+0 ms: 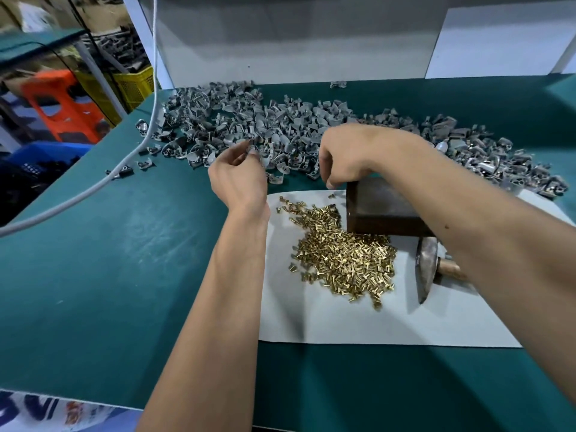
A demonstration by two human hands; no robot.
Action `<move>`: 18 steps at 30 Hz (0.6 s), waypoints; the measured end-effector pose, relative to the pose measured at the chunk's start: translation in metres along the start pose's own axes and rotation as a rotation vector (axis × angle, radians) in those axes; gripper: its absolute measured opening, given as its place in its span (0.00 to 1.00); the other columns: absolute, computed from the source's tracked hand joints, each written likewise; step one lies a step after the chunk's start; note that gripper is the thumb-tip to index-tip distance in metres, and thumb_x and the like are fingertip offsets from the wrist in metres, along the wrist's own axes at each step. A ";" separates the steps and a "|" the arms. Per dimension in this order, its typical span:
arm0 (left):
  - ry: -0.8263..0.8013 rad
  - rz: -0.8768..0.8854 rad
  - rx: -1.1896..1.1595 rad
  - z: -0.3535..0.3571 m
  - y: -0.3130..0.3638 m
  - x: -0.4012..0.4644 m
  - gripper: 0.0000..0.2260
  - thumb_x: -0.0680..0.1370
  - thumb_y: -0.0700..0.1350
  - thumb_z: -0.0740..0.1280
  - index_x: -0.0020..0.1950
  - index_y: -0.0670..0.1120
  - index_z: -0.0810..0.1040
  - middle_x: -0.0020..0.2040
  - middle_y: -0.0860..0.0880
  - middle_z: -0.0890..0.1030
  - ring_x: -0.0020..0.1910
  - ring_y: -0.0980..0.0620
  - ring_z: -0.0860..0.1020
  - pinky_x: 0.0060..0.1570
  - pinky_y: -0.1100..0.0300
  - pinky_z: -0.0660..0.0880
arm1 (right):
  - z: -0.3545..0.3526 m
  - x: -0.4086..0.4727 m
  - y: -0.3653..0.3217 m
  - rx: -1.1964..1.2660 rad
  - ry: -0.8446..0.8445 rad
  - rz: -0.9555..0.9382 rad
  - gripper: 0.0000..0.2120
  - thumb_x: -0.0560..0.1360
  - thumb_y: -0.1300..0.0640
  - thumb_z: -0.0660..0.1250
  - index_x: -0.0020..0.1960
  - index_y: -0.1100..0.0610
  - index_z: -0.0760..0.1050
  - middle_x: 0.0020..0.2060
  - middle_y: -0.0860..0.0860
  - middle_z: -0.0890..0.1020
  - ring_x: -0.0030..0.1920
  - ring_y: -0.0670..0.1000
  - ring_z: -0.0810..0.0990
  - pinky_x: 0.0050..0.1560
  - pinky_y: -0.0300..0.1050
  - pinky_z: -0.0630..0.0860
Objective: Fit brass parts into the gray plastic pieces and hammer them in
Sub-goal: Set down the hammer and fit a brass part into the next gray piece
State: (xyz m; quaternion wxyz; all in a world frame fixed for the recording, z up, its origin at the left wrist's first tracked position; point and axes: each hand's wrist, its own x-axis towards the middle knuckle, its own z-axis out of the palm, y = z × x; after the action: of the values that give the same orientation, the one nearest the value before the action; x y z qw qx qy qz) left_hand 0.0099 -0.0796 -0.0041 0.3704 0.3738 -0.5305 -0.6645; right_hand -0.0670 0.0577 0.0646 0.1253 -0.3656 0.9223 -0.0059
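A wide heap of gray plastic pieces (280, 129) lies across the far side of the green table. A pile of small brass parts (346, 254) sits on a white sheet (311, 322). My left hand (237, 179) is raised at the heap's near edge, its thumb and fingers pinching a small gray piece (255, 153). My right hand (343, 157) points its curled fingers down at the far-left corner of a dark metal block (383, 207). What those fingertips hold is hidden. A hammer (427, 266) lies right of the brass, its handle under my right forearm.
A white cable (103, 182) runs across the table's left part. Beyond the left table edge (93, 151) stand an orange stool, a yellow crate and a blue crate. A gray panel (280, 42) closes the back. Green table surface (124, 260) spreads left of the sheet.
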 end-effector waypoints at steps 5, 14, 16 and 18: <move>-0.021 0.018 -0.048 0.003 0.000 -0.004 0.08 0.81 0.36 0.67 0.60 0.41 0.79 0.44 0.48 0.82 0.37 0.54 0.82 0.40 0.66 0.79 | 0.013 -0.003 -0.007 -0.085 -0.014 0.000 0.07 0.72 0.59 0.79 0.50 0.58 0.86 0.46 0.50 0.86 0.49 0.52 0.84 0.53 0.49 0.82; -0.160 0.121 -0.004 0.011 -0.003 -0.021 0.06 0.78 0.37 0.72 0.54 0.43 0.79 0.49 0.42 0.83 0.48 0.46 0.86 0.56 0.53 0.82 | 0.023 -0.010 -0.005 -0.077 0.065 -0.066 0.05 0.79 0.64 0.68 0.46 0.57 0.77 0.47 0.56 0.83 0.46 0.55 0.81 0.44 0.48 0.78; -0.210 0.151 0.015 0.014 -0.004 -0.028 0.07 0.77 0.37 0.73 0.54 0.46 0.80 0.52 0.40 0.83 0.52 0.44 0.85 0.59 0.48 0.81 | 0.021 -0.014 0.004 0.053 0.185 -0.062 0.03 0.81 0.62 0.68 0.53 0.58 0.81 0.51 0.55 0.84 0.51 0.55 0.82 0.53 0.48 0.79; -0.301 0.212 0.055 0.018 -0.005 -0.037 0.08 0.77 0.37 0.74 0.54 0.47 0.81 0.51 0.41 0.84 0.53 0.43 0.84 0.59 0.46 0.81 | 0.020 -0.025 0.019 0.246 0.348 -0.043 0.06 0.81 0.60 0.68 0.55 0.56 0.82 0.54 0.52 0.84 0.54 0.51 0.81 0.59 0.46 0.77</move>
State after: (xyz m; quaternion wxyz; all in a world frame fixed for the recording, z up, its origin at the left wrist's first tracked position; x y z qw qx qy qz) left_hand 0.0097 -0.0381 -0.0021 0.3444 0.2220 -0.6346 -0.6553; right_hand -0.0577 0.0903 0.0486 0.0078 -0.3605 0.9144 -0.1843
